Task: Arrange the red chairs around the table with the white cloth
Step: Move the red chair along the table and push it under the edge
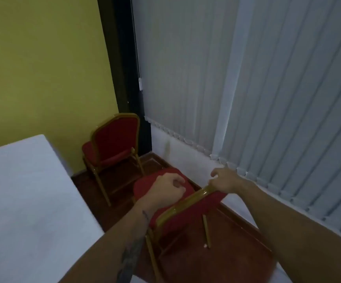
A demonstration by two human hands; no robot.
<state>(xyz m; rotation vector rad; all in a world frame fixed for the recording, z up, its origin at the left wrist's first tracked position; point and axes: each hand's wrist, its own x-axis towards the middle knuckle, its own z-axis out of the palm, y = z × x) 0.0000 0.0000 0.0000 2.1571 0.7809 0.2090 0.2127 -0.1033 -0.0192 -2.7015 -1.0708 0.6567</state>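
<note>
Forearms are reaching out from us over a red chair [188, 211] that we are tipping, its gold legs angled off the wooden floor [237, 252]. Our right hand [224, 180] is closing its grip on the gold top rail of the backrest, likely to steer. Our left hand [168, 187] is curling over the seat side; whether that grip is holding the frame we cannot tell. We are probably swinging the chair toward the desk [22, 190] with the white cloth, just to our left. Another chair [112, 141] is standing in the corner near the desk's far end, between the yellow wall [43, 58] and the blinds [277, 88].
</note>
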